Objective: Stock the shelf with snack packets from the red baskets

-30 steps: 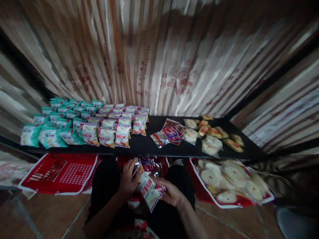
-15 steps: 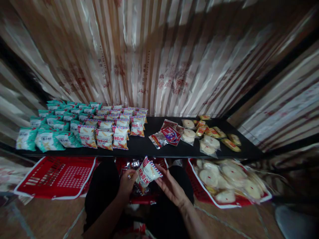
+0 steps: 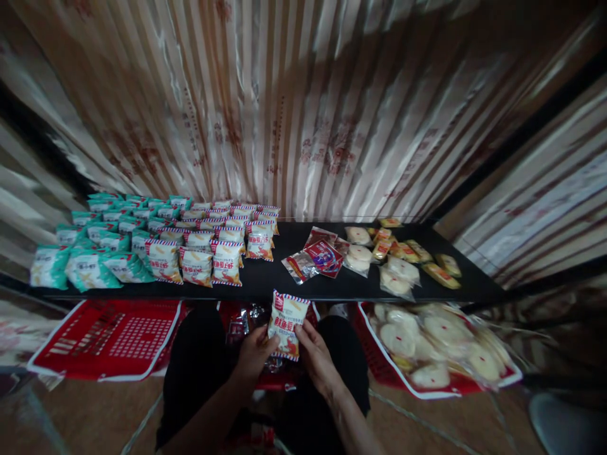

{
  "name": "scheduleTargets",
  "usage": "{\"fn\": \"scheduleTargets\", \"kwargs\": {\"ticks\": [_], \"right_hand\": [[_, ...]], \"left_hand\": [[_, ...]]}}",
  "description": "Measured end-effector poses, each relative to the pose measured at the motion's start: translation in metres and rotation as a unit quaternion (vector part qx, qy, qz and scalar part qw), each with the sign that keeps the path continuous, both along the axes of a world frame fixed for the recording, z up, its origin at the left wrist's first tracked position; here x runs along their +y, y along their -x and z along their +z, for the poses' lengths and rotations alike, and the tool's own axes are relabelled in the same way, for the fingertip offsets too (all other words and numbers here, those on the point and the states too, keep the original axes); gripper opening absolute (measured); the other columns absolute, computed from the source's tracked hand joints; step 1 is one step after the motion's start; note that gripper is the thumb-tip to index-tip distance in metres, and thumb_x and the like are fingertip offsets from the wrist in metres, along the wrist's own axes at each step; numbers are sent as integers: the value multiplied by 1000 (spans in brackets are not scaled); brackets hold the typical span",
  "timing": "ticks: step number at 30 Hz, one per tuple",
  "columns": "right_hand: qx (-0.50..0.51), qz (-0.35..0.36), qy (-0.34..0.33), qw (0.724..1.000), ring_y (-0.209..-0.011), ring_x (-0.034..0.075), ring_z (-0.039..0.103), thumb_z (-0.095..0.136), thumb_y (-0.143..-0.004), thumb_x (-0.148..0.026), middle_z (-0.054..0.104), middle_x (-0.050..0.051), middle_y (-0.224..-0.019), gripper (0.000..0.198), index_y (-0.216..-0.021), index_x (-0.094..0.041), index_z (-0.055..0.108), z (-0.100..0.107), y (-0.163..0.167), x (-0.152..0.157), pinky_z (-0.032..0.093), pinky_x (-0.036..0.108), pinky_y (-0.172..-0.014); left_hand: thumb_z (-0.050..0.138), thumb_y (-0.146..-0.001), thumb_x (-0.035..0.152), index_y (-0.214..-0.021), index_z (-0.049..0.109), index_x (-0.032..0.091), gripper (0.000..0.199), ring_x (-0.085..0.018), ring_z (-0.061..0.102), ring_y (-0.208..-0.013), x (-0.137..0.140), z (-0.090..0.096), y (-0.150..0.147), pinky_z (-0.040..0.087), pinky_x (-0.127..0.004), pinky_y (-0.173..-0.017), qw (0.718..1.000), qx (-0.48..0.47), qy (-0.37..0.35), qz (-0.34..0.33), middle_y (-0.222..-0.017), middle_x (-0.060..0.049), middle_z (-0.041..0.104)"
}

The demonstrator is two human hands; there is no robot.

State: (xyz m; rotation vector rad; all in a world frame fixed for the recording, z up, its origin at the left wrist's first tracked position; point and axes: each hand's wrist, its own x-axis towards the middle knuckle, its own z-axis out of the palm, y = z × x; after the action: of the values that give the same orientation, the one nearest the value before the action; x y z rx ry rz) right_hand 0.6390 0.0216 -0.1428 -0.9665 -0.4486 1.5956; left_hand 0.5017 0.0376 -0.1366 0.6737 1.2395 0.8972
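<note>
Between my two hands, just in front of the shelf edge, is a white-and-orange snack bag (image 3: 288,319) with red lettering and striped ends, held upright. My left hand (image 3: 256,354) grips its lower left side, thumb across the front. On the right side, my right hand (image 3: 315,354) is closed on the bag too, thumb on its front. Matching snack bags (image 3: 226,262) stand in rows on the black shelf (image 3: 265,284). To their left are rows of teal snack bags (image 3: 92,268). Under the held bag, a red basket (image 3: 277,381) with shiny packets is partly hidden.
Flat dark-red packets (image 3: 325,256), bagged white round pieces (image 3: 358,259) and yellow packets (image 3: 403,251) lie on the shelf's right half. On the floor are a red basket (image 3: 109,338) at left and one full of white rounds (image 3: 427,392) at right. A striped curtain (image 3: 294,126) hangs behind.
The snack bag has turned from a tilt to upright, its front facing me. My right hand, loosely spread beside it before, has closed on its right side.
</note>
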Motion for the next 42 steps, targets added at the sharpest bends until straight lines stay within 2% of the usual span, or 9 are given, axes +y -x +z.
{"fn": "scheduleTargets", "kwargs": {"ticks": [3, 8, 13, 17, 23, 27, 31, 34, 42], "right_hand": [[-5, -17, 26, 999, -88, 27, 69, 79, -65, -39, 74, 6, -89, 44, -102, -21, 65, -2, -2, 3, 53, 38, -76], [-37, -41, 39, 998, -87, 27, 69, 78, -65, -42, 74, 5, -89, 41, -97, -21, 65, -6, 0, 8, 54, 37, -74], [-62, -1, 41, 997, -91, 26, 67, 78, -65, -43, 72, 6, -98, 48, -105, -22, 64, -7, -3, 9, 52, 40, -84], [-101, 53, 29, 993, -89, 26, 67, 80, -62, -42, 73, 6, -94, 44, -98, -20, 67, -3, -6, 16, 48, 43, -91], [-153, 30, 11, 988, -90, 27, 66, 83, -56, -41, 73, 4, -92, 45, -95, -23, 66, 4, -4, 35, 46, 44, -90], [-198, -18, -10, 980, -89, 26, 65, 80, -60, -42, 72, 4, -92, 45, -97, -22, 64, 7, -2, 55, 47, 43, -88], [-233, -50, -41, 970, -88, 24, 65, 77, -62, -43, 72, 4, -93, 45, -99, -22, 63, 6, 2, 85, 48, 41, -86], [-269, -55, -84, 958, -88, 23, 64, 75, -63, -43, 71, 4, -95, 44, -99, -22, 62, 2, 8, 110, 48, 40, -86], [-341, -56, -121, 931, -89, 22, 62, 67, -70, -41, 70, 5, -96, 41, -104, -21, 60, -5, 36, 156, 48, 38, -85]], "left_hand": [[79, -44, 51, -75, 67, 16, 48, -25, 68, -77, -2, -5, -1, 53, -33, -73, 999, -10, -1, -41, -74, -5, 72], [74, -52, 53, -66, 64, 17, 39, -22, 65, -68, -2, -4, -1, 51, -29, -64, 994, 91, -59, -9, -66, -3, 70], [71, -57, 55, -64, 63, 17, 39, -19, 62, -62, 7, 2, 3, 49, -28, -58, 990, 125, -58, 21, -60, -2, 66], [69, -59, 55, -68, 64, 17, 40, -19, 62, -64, 15, 5, 6, 48, -27, -58, 990, 124, -61, 27, -63, -1, 67], [63, -68, 51, -82, 64, 16, 38, -21, 65, -77, 29, 3, 8, 50, -28, -67, 995, 51, -83, -3, -81, -4, 70], [58, -76, 41, -107, 59, 14, 42, -23, 64, -95, 40, -2, 9, 52, -30, -74, 989, 106, -98, 18, -108, -12, 66], [50, -82, 27, -113, 57, 15, 34, -22, 57, -109, 45, -7, 11, 48, -35, -89, 953, 234, -184, 53, -117, -13, 58], [44, -84, 20, -112, 57, 17, 32, -22, 52, -116, 48, -10, 11, 44, -40, -98, 919, 289, -263, 47, -120, -12, 54], [43, -82, 13, -113, 56, 17, 34, -25, 46, -124, 65, -17, 17, 42, -46, -102, 847, 379, -372, -8, -131, -13, 48]]}}
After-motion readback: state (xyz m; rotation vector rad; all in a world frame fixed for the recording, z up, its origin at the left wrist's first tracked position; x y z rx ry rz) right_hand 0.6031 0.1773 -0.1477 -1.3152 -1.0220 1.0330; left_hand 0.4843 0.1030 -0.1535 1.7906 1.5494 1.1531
